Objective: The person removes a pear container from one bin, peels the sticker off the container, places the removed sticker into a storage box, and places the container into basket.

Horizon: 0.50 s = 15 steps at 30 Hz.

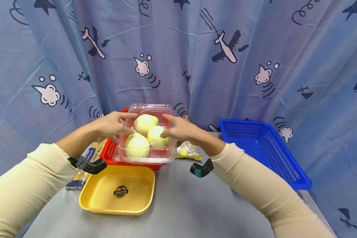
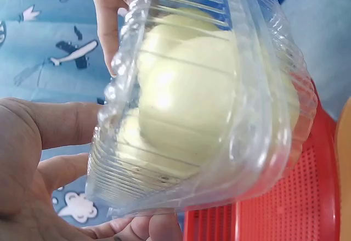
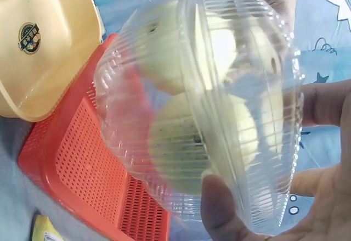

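Note:
My left hand (image 1: 110, 126) and right hand (image 1: 182, 128) hold a clear plastic clamshell box (image 1: 151, 107) between them, raised over a red basket. Three round, pale yellow-green fruits (image 1: 137, 145) lie inside it; their exact kind is hard to tell. In the left wrist view, fingers spread along the box's ribbed side (image 2: 181, 158), with some fingertips below it. From the right wrist, the thumb presses near the rim seam (image 3: 211, 104) while other fingers reach round the far face. The box appears closed and tilted.
Under the box stands the red basket (image 1: 108, 152), with a yellow tray (image 1: 139, 188) in front. A blue basket (image 1: 241, 130) sits at right. Packaged bags lie beside the red basket, one at left (image 1: 87, 158) and another at right (image 1: 190, 150). A patterned curtain (image 1: 178, 49) hangs behind.

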Each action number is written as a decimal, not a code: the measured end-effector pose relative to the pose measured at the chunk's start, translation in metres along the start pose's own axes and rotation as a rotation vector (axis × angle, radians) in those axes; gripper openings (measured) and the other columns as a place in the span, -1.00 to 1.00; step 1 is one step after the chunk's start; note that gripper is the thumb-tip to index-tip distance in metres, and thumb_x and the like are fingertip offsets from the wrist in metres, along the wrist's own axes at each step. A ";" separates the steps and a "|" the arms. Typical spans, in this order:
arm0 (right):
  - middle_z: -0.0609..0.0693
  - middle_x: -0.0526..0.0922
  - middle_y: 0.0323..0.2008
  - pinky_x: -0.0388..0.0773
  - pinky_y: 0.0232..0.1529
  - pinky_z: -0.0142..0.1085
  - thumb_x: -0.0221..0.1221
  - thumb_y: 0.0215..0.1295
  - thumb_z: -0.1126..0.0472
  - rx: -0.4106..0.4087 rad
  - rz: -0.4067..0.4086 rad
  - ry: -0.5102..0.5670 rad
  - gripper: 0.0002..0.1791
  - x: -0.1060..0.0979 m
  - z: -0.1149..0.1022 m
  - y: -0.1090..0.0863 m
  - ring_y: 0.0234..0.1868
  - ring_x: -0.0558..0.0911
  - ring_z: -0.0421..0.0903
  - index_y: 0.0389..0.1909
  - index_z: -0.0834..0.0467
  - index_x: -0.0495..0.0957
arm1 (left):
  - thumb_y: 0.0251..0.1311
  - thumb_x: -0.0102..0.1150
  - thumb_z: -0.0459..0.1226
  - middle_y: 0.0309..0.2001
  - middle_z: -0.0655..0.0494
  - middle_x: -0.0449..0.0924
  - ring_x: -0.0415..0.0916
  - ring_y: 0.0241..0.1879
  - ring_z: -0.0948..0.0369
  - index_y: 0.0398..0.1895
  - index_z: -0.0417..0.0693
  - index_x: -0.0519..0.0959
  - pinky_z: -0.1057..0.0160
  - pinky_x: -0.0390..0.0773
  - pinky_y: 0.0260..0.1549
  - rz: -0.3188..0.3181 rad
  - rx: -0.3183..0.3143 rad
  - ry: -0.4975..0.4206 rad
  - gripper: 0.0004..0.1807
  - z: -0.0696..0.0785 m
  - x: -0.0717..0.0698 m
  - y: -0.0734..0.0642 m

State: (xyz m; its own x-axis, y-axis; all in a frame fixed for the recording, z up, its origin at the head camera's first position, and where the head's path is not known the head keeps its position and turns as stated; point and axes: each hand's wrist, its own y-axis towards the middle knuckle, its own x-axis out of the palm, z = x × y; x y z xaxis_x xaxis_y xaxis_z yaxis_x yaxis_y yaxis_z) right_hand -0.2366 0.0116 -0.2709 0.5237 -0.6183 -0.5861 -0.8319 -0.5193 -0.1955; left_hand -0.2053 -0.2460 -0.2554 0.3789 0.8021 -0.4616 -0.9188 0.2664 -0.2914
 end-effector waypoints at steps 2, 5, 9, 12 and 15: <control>0.16 0.16 0.41 0.64 -0.38 -0.08 0.22 0.17 0.14 0.008 -0.004 0.014 -0.08 0.003 -0.001 0.006 -0.16 0.56 0.09 0.53 -0.04 0.00 | 0.23 0.24 -0.33 0.25 -0.30 0.14 0.29 0.12 -0.15 0.53 0.03 0.05 -0.11 0.54 -0.11 -0.005 -0.010 -0.015 -0.16 -0.003 -0.003 0.003; 0.18 0.20 0.38 0.64 -0.39 -0.12 0.24 0.16 0.16 0.016 -0.003 0.041 -0.07 0.007 -0.001 0.016 -0.11 0.53 0.12 0.53 -0.02 -0.01 | 0.24 0.22 -0.35 0.31 -0.32 0.08 0.25 0.17 -0.17 0.53 0.04 0.03 -0.19 0.47 -0.04 -0.004 -0.021 -0.026 -0.16 -0.008 -0.007 0.007; 0.14 0.24 0.37 0.63 -0.36 -0.19 0.24 0.16 0.16 0.009 0.017 0.011 -0.07 0.014 0.001 0.029 -0.01 0.48 0.10 0.53 -0.01 0.00 | 0.24 0.20 -0.37 0.36 -0.33 0.00 0.12 0.26 -0.21 0.54 0.06 0.02 -0.29 0.35 0.03 -0.004 -0.033 -0.045 -0.15 -0.017 -0.012 0.015; 0.12 0.26 0.36 0.61 -0.37 -0.22 0.25 0.14 0.16 -0.003 0.039 -0.027 -0.07 0.020 0.002 0.040 -0.03 0.46 0.06 0.52 0.00 0.03 | 0.23 0.18 -0.40 0.39 -0.36 -0.08 0.07 0.29 -0.25 0.54 0.08 0.02 -0.31 0.32 0.05 0.007 -0.048 -0.077 -0.15 -0.026 -0.016 0.022; 0.12 0.29 0.34 0.59 -0.42 -0.24 0.26 0.13 0.16 0.004 0.052 -0.046 -0.07 0.025 0.004 0.050 -0.16 0.49 0.03 0.52 -0.02 0.05 | 0.23 0.17 -0.42 0.43 -0.36 -0.17 0.03 0.31 -0.27 0.54 0.08 0.04 -0.32 0.32 0.05 0.027 -0.058 -0.098 -0.15 -0.036 -0.019 0.030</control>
State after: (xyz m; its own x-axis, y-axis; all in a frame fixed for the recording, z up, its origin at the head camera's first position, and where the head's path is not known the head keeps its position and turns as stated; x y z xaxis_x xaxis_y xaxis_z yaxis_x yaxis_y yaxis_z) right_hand -0.2662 -0.0270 -0.2986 0.4712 -0.6165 -0.6307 -0.8584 -0.4850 -0.1672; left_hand -0.2362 -0.2721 -0.2858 0.3384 0.8580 -0.3863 -0.9195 0.2144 -0.3294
